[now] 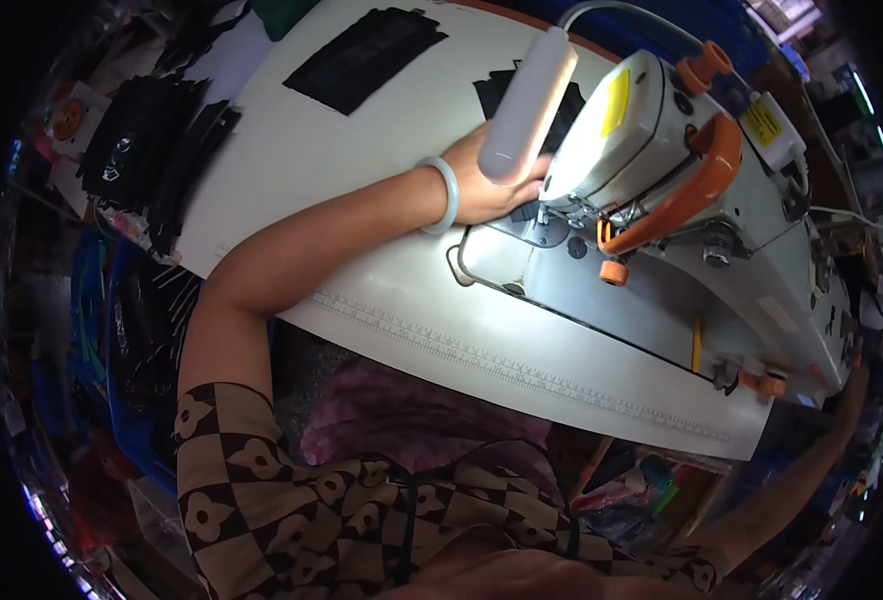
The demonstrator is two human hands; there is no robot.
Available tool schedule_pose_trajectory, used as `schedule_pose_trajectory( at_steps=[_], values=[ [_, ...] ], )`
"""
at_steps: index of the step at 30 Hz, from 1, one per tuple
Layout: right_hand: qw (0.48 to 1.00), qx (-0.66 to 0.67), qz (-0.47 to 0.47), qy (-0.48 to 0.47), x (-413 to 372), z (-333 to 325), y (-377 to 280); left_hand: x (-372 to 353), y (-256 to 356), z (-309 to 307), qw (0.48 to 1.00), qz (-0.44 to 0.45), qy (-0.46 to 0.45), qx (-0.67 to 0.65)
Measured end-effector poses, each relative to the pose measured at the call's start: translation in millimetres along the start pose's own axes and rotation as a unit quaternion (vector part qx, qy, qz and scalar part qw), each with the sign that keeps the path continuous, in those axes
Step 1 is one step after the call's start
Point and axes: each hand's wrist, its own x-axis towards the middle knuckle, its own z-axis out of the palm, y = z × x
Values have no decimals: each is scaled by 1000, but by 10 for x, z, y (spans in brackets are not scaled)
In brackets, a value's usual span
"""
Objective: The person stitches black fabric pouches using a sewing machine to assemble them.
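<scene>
Head view of a sewing station, read from left to right. At the far left edge of the white desk [342, 170] lies a stack of black cut pieces [152, 150], and a single flat black rectangle [367, 60] rests on the far side of the desk, well apart from the hands. The left hand [487, 180], with a pale bangle [442, 195] on its wrist, reaches across the desk to the needle end of the sewing machine [662, 150]. Its fingers stretch toward the presser foot and rest on a small black fabric piece [529, 212]. This piece is dark, matte and flat, and only a narrow edge shows between the fingertips and the machine bed. Whether the fingers pinch it or merely press on it cannot be told, since a white tubular lamp [527, 105] overlaps the hand from above. Another black piece [494, 92] lies just beyond the lamp. The machine is pale grey, with a yellow label [615, 100] on its head and an orange guard [682, 195] curving across its front. A printed ruler scale [522, 370] runs along the near edge of the desk. At the far right the right hand [855, 385] lies beside the right end of the machine, in dim light, so its grasp cannot be told.
</scene>
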Motion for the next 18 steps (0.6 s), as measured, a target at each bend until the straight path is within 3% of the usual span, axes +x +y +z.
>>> schedule_pose_trajectory(
  at_steps=[1, 2, 3, 4, 5, 6, 8, 9, 11, 12, 14, 17, 18],
  values=[
    [977, 164, 131, -49, -96, 124, 172, -2, -12, 30, 1000, 3, -4, 2],
    [908, 316, 256, -100, -202, 233, 364, -16, -44, 64, 1000, 6, -8, 0],
    [987, 142, 78, -14, -491, 324, 825, -22, -71, 116, 1000, 8, -13, -2],
    [990, -40, -107, 77, -732, 507, 1149, 28, -147, 184, 1000, 3, -9, 0],
    [979, 176, 0, 106, -982, 756, 921, 125, -270, 261, 999, 36, 30, 11],
    [911, 380, 109, 122, -1257, 957, 655, 206, -383, 340, 995, 67, 66, 22],
    [926, 297, 163, 166, -1502, 1141, 770, 264, -454, 348, 990, 89, 103, 43],
    [925, 305, 161, 160, -1563, 1114, 457, 292, -449, 339, 984, 103, 122, 75],
    [937, 107, 210, 257, -1828, 787, -531, 288, -463, 271, 968, 136, 157, 139],
    [938, 114, 208, 255, -1926, 729, -811, 178, -464, 187, 968, 132, 157, 145],
    [911, 206, 45, 354, -2094, 673, -1215, -253, -403, -91, 972, 67, 177, 141],
    [926, 236, 10, 296, -2388, 750, -1476, -1132, -704, -668, 941, -32, 264, 207],
    [931, 248, -8, 268, -2503, 782, -1549, -1439, -685, -974, 916, -106, 292, 254]
  ],
)
